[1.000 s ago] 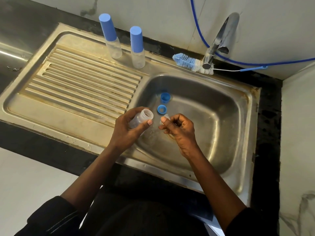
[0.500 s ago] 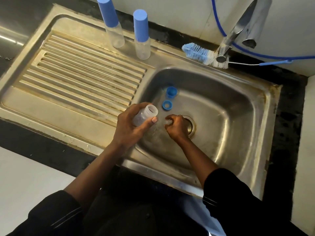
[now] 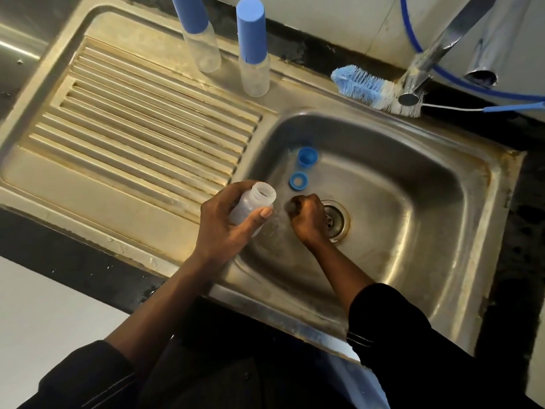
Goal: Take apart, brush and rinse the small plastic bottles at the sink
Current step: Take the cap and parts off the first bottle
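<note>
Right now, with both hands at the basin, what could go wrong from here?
The right hand seems to pinch a small clear piece right beside the drain; dropped, it might lodge there. The blue cap and blue ring lie loose in the basin and could wash toward it. The left hand grips the open bottle tilted; it could slip.

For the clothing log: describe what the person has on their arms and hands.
The left hand and right hand are bare: no gloves, rings or watch show. The left sleeve and right sleeve are black, each with thin pale stripes near the cuff.
</note>
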